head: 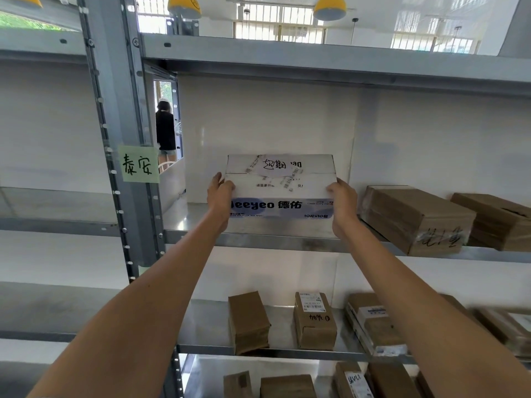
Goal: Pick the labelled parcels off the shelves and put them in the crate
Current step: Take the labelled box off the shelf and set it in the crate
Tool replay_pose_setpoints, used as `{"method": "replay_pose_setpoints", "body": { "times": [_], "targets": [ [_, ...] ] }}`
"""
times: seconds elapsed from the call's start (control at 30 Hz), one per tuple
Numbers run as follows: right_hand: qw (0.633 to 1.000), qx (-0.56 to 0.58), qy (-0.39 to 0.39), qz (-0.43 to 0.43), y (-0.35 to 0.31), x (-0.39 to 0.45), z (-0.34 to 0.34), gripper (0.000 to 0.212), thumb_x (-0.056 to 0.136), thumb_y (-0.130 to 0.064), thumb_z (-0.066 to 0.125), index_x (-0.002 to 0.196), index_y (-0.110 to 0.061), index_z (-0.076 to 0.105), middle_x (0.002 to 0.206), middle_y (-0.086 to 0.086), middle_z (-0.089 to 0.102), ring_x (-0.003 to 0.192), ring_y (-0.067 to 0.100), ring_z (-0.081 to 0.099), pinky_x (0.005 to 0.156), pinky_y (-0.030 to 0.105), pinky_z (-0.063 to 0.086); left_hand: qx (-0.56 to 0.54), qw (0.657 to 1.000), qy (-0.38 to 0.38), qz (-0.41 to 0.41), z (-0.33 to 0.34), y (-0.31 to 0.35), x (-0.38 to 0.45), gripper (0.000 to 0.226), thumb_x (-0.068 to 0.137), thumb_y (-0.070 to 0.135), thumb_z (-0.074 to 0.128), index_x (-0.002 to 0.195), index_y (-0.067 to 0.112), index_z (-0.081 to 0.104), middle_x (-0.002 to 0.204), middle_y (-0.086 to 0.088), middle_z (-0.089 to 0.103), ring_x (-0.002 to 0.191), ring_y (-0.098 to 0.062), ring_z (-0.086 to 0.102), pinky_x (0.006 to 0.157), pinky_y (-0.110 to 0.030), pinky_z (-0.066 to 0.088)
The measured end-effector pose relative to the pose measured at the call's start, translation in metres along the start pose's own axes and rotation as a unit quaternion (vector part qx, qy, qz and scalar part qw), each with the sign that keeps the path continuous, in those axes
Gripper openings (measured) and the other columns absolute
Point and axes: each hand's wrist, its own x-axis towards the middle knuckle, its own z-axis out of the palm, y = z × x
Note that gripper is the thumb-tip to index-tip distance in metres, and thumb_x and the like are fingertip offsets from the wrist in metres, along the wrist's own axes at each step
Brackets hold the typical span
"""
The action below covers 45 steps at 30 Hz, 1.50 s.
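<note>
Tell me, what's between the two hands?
The white box, gripped at its sides by the left hand and right hand, as the head view shows.

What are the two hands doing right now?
Left hand: grips the left end of the white box on the shelf.
Right hand: grips the box's right end.

White parcel [280, 185]: smooth coated cardboard, slight sheen, w/ matt paper labels stuck on top. Shelf rack [287, 242]: grey galvanised-looking metal, shelf tops semi-glossy & reflective, uprights duller. Brown box [416, 219] on same shelf: matt kraft cardboard wrapped in shiny clear tape/film, crinkled at front. Small brown parcels [314, 323] on shelf below: matt rough-ish cardboard, one w/ white paper label. Green note [140, 164] on upright: matt paper, marker ink. Back panel behind the shelves: smooth white, faintly glossy.
</note>
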Motion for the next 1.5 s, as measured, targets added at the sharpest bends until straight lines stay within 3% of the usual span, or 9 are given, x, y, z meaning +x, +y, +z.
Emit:
{"method": "replay_pose_setpoints", "body": {
  "times": [0.07,0.23,0.5,0.8,0.9,1.07,1.17,1.3,1.5],
  "targets": [
    [1.0,-0.011,-0.004,-0.009,0.003,0.002,0.0,0.025,0.082,0.004,0.042,0.086,-0.014,0.059,0.085,0.003,0.058,0.073,0.015,0.049,0.057,0.023,0.036,0.012,1.0,-0.009,0.026,0.0,0.0,-0.002,0.058,0.084,0.0,0.041,0.138,0.018,0.05,0.13,-0.002,0.058,0.114,-0.025,0.054,0.093,-0.033,0.049],
    [0.999,0.029,0.012,-0.01,0.009,-0.001,-0.001,0.035,0.088,-0.005,0.049,0.121,-0.015,0.05,0.112,0.001,0.055,0.088,0.009,0.05,0.068,0.02,0.04,0.019,0.997,-0.021,0.069,0.003,0.004,-0.01,0.058,0.079,-0.008,0.036,0.128,0.014,0.059,0.107,0.0,0.062,0.09,-0.014,0.049,0.068,-0.018,0.039],
    [0.998,0.062,0.014,0.003,0.014,0.001,-0.004,0.034,0.093,-0.022,0.055,0.126,-0.018,0.05,0.114,-0.002,0.056,0.097,0.012,0.053,0.073,0.021,0.043,0.001,0.997,0.002,0.082,0.004,0.008,-0.019,0.055,0.084,-0.008,0.036,0.132,0.014,0.052,0.109,0.002,0.058,0.083,-0.004,0.05,0.067,-0.015,0.04],
    [0.999,0.036,0.02,-0.021,0.011,-0.01,-0.013,0.038,0.096,-0.028,0.049,0.131,-0.018,0.056,0.126,0.001,0.061,0.111,0.017,0.057,0.082,0.021,0.046,0.043,0.995,0.001,0.094,0.012,0.009,-0.029,0.035,0.095,0.02,0.04,0.13,0.022,0.046,0.113,0.0,0.054,0.101,-0.018,0.05,0.093,-0.037,0.042],
    [0.998,0.031,0.023,-0.045,0.007,-0.014,-0.02,0.036,0.097,-0.022,0.049,0.132,-0.013,0.054,0.119,0.0,0.06,0.098,0.009,0.058,0.076,0.014,0.047,0.049,0.995,0.003,0.082,0.013,0.007,-0.036,0.037,0.096,0.026,0.04,0.133,0.027,0.047,0.117,0.003,0.056,0.108,-0.019,0.051,0.097,-0.037,0.042],
    [0.995,0.026,0.05,-0.088,0.001,-0.022,-0.034,0.036,0.093,-0.026,0.057,0.126,-0.015,0.051,0.121,0.007,0.057,0.103,0.016,0.057,0.085,0.026,0.049,0.02,0.996,-0.03,0.087,0.016,-0.002,-0.047,0.042,0.093,0.029,0.042,0.133,0.027,0.055,0.127,0.004,0.061,0.116,-0.016,0.055,0.105,-0.039,0.043],
    [0.995,0.01,0.05,-0.089,0.0,-0.035,-0.048,0.037,0.097,-0.023,0.052,0.133,-0.017,0.048,0.118,-0.002,0.057,0.098,0.007,0.057,0.074,0.014,0.047,-0.001,0.996,-0.038,0.078,0.022,-0.004,-0.055,0.037,0.089,0.031,0.042,0.122,0.027,0.058,0.119,0.001,0.063,0.113,-0.021,0.057,0.102,-0.043,0.045],
    [0.993,0.0,0.094,-0.078,-0.003,-0.046,-0.069,0.04,0.1,-0.025,0.046,0.139,-0.018,0.049,0.127,0.004,0.059,0.109,0.018,0.058,0.083,0.024,0.048,0.007,0.992,-0.091,0.083,0.038,-0.004,-0.063,0.046,0.085,0.043,0.039,0.127,0.031,0.055,0.124,0.005,0.061,0.117,-0.019,0.055,0.105,-0.041,0.043],
    [0.985,-0.004,0.155,-0.082,-0.016,-0.071,-0.105,0.024,0.101,-0.024,0.041,0.119,-0.021,0.057,0.1,-0.003,0.062,0.087,0.01,0.058,0.069,0.02,0.047,-0.02,0.985,-0.153,0.077,0.065,-0.004,-0.081,0.045,0.098,0.035,0.036,0.141,0.027,0.048,0.134,0.008,0.055,0.124,-0.013,0.05,0.112,-0.035,0.035]
  ]
}}
